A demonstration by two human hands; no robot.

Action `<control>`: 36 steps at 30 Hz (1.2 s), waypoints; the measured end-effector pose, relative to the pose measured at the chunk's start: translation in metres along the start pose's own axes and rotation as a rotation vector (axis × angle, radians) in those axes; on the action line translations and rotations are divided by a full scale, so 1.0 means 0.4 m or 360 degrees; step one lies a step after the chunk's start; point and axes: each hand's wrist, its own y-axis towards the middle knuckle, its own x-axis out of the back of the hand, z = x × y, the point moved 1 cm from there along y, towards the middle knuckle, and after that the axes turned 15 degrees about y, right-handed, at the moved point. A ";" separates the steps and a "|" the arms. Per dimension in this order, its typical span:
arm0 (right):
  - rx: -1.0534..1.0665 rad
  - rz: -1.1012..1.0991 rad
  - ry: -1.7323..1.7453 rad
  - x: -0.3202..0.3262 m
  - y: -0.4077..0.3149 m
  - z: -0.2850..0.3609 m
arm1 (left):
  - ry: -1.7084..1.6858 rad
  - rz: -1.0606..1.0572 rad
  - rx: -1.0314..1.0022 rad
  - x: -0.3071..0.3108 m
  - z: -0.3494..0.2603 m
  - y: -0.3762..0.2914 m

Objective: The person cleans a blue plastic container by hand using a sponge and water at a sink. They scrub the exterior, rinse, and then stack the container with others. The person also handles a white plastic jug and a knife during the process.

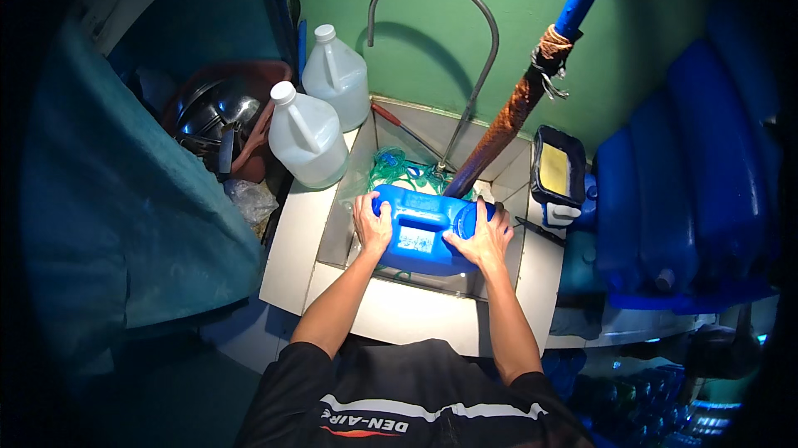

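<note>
A blue plastic jug with a moulded handle [416, 241] lies on its side over a tiled basin [333, 239], held between both my hands. My left hand [373, 223] grips its base end. At the other end, my right hand [483, 236] is around the blue screw cap [466, 222], thumb on the jug's shoulder. Behind the jug, green netting or cord [389, 164] lies in the basin, partly hidden. A curved metal spout [492, 24] rises from the basin's back. A rusty wrapped pole [508, 111] slants down behind the jug.
Two translucent jugs with white caps [312, 145] [340, 80] stand on the left ledge. A red-handled tool [386, 114] leans in the basin. Right are a knife [539, 231], a black-rimmed container [558, 167] and large blue containers [679, 192]. A reddish basin [274, 71] holds dark pots at left.
</note>
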 end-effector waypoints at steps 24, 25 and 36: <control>0.1454 0.0067 0.0338 0.185 -0.020 -0.015 | 0.0059 0.0040 -0.0158 -0.080 -0.046 0.108; 0.1457 -0.0021 0.0352 0.178 -0.011 0.011 | 0.0075 0.0026 -0.0117 -0.090 -0.044 0.099; 0.0953 0.0311 0.1744 -0.174 0.204 0.732 | -0.0063 0.0467 -0.0511 -0.029 0.083 -0.021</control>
